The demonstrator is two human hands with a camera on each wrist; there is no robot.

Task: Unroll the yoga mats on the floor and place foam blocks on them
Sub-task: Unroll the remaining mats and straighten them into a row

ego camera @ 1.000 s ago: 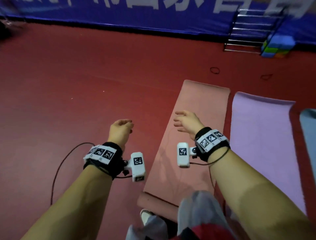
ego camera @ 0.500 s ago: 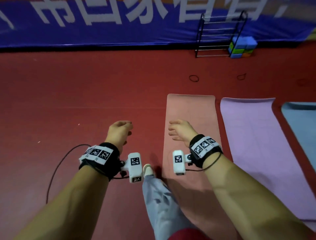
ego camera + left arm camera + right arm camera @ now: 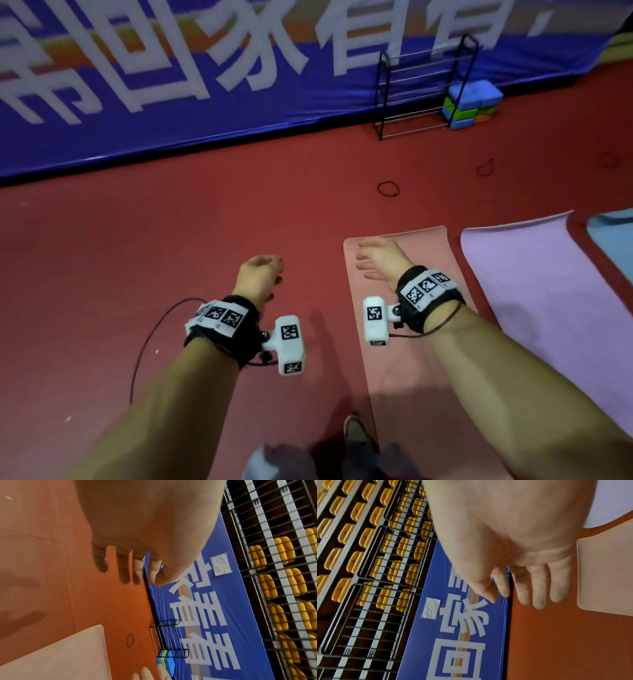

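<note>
Three mats lie unrolled side by side on the red floor: a salmon-pink mat [image 3: 407, 329], a lilac mat [image 3: 548, 291] to its right, and a pale blue mat [image 3: 613, 236] at the right edge. A stack of blue, green and orange foam blocks [image 3: 471, 102] sits far off by the wall beside a black wire rack [image 3: 424, 85]. My left hand [image 3: 262, 277] hangs over bare floor, fingers loosely curled, holding nothing. My right hand [image 3: 380, 260] hovers above the pink mat's far end, fingers relaxed and empty. The pink mat [image 3: 54, 655] and the blocks [image 3: 165, 660] also show in the left wrist view.
A blue banner [image 3: 205, 85] with white characters runs along the far wall. Two black elastic loops [image 3: 388, 188] lie on the floor beyond the mats. My shoe [image 3: 356, 431] stands at the pink mat's near left edge. A black cable [image 3: 150, 342] trails from my left wrist.
The view has advanced toward the wall and tilted up; the banner, rack and blocks look nearer. Both hands stay empty and have moved up along the pink mat to its far end.
</note>
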